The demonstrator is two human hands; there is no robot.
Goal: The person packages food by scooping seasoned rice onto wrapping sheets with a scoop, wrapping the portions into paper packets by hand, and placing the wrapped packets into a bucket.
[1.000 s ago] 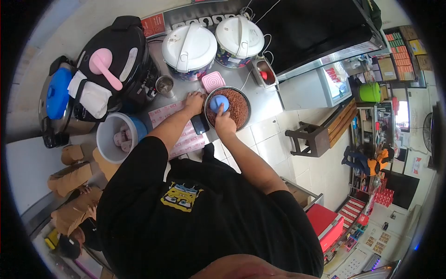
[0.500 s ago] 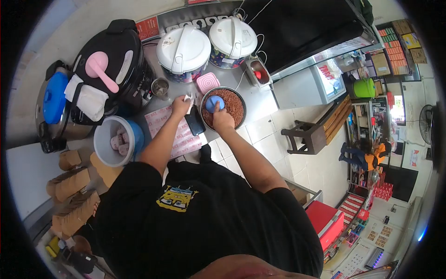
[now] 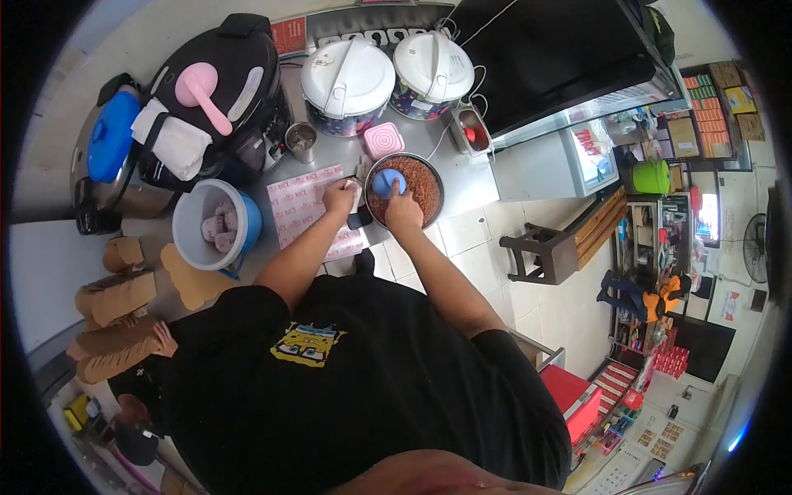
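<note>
My right hand (image 3: 404, 214) is closed on a round blue scoop (image 3: 388, 181), its index finger stretched onto it. The scoop rests in a round metal bowl (image 3: 440, 206) of brown, crumbly food (image 3: 422, 188). Just left of the bowl, my left hand (image 3: 337, 200) is closed with a small whitish piece, perhaps tissue, at its fingertips. It partly covers a black phone-like slab (image 3: 360, 219). Under my left forearm lies red-and-white printed paper (image 3: 299, 205). A pink square lidded box (image 3: 384, 141) stands behind the bowl.
Two white-lidded pots (image 3: 348, 78) and a large black cooker (image 3: 210, 91) with a pink ladle (image 3: 203, 95) line the back. A blue-white bucket (image 3: 250, 227) holds wrapped portions. Brown cartons (image 3: 120, 299) are at left, beside another person's hand (image 3: 166, 339). A metal cup (image 3: 301, 142) stands behind the paper.
The view has shifted, so the counter sits further right. My left hand covers more of the black slab. Another person's hand and dark cap have appeared at lower left. My right hand stays on the scoop.
</note>
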